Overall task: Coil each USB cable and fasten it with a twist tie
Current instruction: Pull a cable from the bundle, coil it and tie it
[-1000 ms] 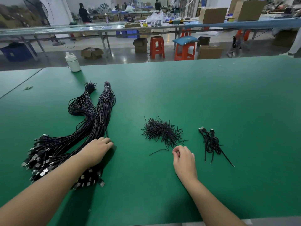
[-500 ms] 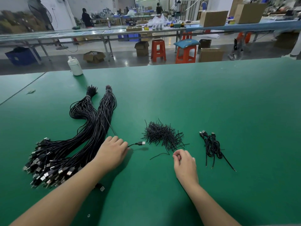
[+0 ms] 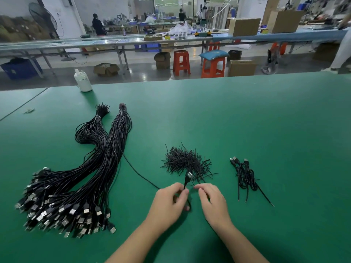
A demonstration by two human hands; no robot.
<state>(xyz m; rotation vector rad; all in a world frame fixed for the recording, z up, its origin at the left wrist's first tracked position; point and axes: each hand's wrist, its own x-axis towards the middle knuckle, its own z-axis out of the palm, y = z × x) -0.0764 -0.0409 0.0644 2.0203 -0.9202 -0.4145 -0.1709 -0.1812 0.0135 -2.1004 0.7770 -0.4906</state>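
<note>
A: While the left hand (image 3: 171, 202) sits near the middle of the green table (image 3: 266, 120), what's it got?

B: One black cable (image 3: 140, 175). Fingers curled, pinching it just below the plug (image 3: 189, 175), which sticks up in front of the pile of twist ties (image 3: 182, 160).

A: Rest of that cable?

B: Trails left and away across the table, back into the big bundles of cables (image 3: 91, 168). Still part way in the bundle, not coiled.

A: Right hand (image 3: 212, 200)?

B: Just beside the left, knuckles up, fingers curled at the near edge of the tie pile. Looks like it pinches a thin black tie at the fingertips, but too small to be sure, so cannot tell.

A: Hands touching?

B: Fingertips close, small gap. Can't say more.

A: Bundles?

B: Two long ones side by side on the left, each banded near the far end, plugs fanned out at the near end toward the table edge.

A: Anything finished?

B: Small heap of cables (image 3: 245, 175) to the right of the ties, apart from them, loose ends pointing toward the near edge.

A: Other stuff?

B: White bottle (image 3: 83, 81) at the far left edge of the table. Past it, orange stools (image 3: 182, 62), cardboard boxes, long benches.
</note>
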